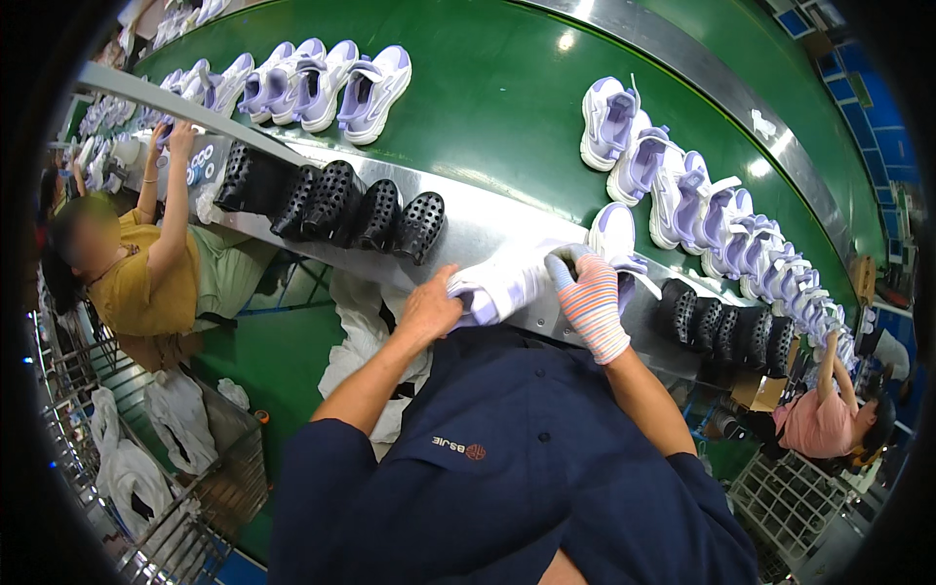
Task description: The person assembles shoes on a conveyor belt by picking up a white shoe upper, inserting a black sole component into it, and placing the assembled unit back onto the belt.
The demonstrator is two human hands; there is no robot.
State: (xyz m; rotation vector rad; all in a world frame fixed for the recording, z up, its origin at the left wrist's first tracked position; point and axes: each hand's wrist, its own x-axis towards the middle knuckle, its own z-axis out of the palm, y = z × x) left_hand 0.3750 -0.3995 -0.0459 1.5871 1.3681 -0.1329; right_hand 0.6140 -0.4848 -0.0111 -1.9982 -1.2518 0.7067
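A white and lilac sneaker (pixel 509 283) lies across the front of my body, just over the metal edge of the bench; it is slightly blurred. My left hand (pixel 432 306), bare, grips it at the heel and collar end. On the other end, the toe, my right hand (pixel 588 300) closes its fingers; it wears a striped knit glove with grey fingertips. Behind that glove a second sneaker (pixel 612 231) stands on the bench edge, its laces hanging loose and its lower part hidden by the hand.
Black perforated shoe forms (pixel 421 226) stand left on the metal ledge (pixel 487 210), with more black forms (pixel 726 331) at right. Sneaker rows (pixel 375 95) line the green belt (pixel 487 107). Co-workers sit left (pixel 146 263) and right (pixel 824 419). A wire cart (pixel 229 497) stands lower left.
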